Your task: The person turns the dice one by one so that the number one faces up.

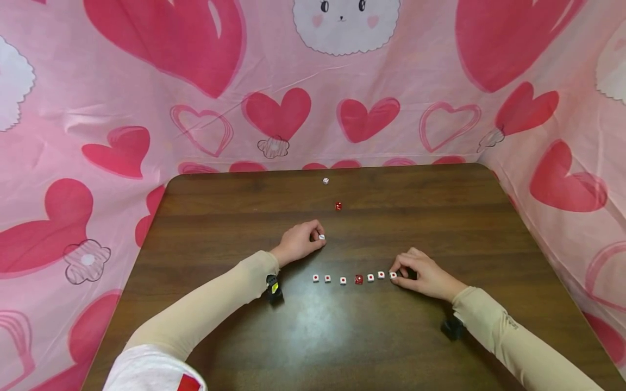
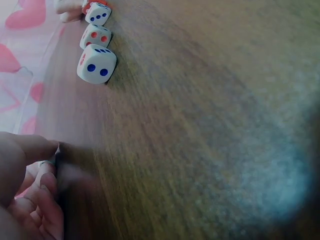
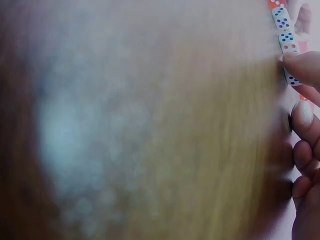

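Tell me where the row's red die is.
In the head view, the row's red die lies below and right of centre, between two white dice, with the right hand farther right.

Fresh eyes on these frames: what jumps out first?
Probably the pink heart-printed cloth backdrop around the dark brown wood-grain table. Next, the row of small cube-shaped dice across the table, white except the red middle one, with the right hand pinching the white die at its right end. Beyond the row, the left hand pinches another white die.
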The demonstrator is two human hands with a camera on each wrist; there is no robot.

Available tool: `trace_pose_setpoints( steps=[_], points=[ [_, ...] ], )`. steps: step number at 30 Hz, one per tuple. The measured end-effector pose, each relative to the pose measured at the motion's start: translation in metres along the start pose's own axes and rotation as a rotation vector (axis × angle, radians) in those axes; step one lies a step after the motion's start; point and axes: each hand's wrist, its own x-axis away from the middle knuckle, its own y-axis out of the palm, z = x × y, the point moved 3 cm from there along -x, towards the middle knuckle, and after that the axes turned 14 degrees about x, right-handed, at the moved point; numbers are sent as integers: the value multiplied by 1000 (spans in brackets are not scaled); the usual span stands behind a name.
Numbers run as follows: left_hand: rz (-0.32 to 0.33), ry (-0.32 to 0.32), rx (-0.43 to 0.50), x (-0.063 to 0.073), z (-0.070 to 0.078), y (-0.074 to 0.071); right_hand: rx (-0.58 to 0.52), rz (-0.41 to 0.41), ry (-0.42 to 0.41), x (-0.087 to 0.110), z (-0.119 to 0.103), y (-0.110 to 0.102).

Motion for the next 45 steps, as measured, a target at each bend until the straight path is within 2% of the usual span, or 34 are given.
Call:
trace_pose_setpoints(
  steps=[19, 31, 40, 45],
  points=[
    [8, 18, -17, 0, -1, 0, 5, 28, -16, 0, 1, 2],
    [-35, 19, 15, 1, -5, -1, 5, 18, -10, 1, 5, 6],
    [-6, 31, 12, 0, -7, 0, 3, 17, -9, 1, 5, 6],
    [-20, 35, 14, -1, -7, -1, 3, 20, -10, 0, 5, 6]
  ],
)
